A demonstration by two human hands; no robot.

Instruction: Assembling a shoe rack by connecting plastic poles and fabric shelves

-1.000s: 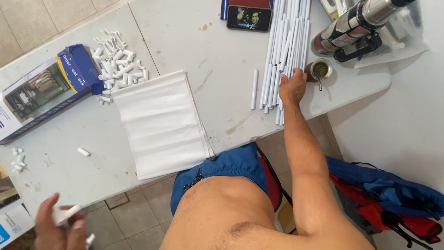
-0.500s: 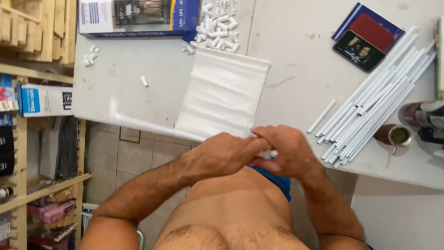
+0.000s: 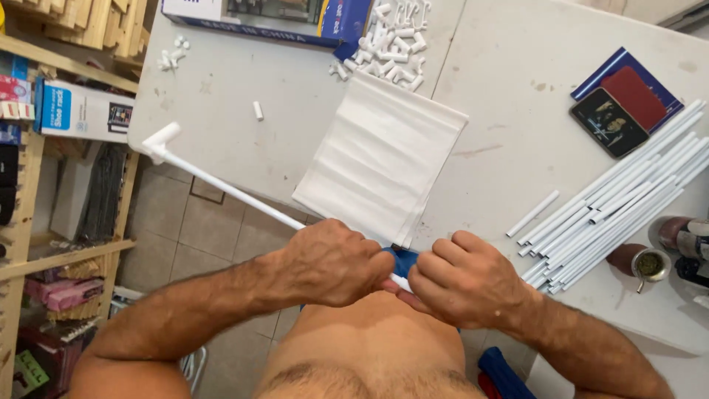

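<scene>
My left hand (image 3: 332,262) and my right hand (image 3: 461,281) both grip one long thin white tube (image 3: 229,190) in front of my bare belly. The tube runs up and to the left from my fists. A short white plastic connector (image 3: 159,139) sits on its far end, over the table's left edge. The near end of the tube is hidden inside my hands. A bundle of several matching white tubes (image 3: 620,199) lies on the table to the right of my right hand.
A stack of folded white fabric sheets (image 3: 380,159) lies on the white table (image 3: 236,96). Behind it are a heap of white connectors (image 3: 388,41) and a blue box (image 3: 266,15). A phone (image 3: 609,122) rests on a booklet. Wooden shelves (image 3: 44,244) stand at left.
A second ago my right hand reached to the tube bundle and my left held a connector low. Half a second ago both hands met at my belly. Now the tube with connector sticks out left.
</scene>
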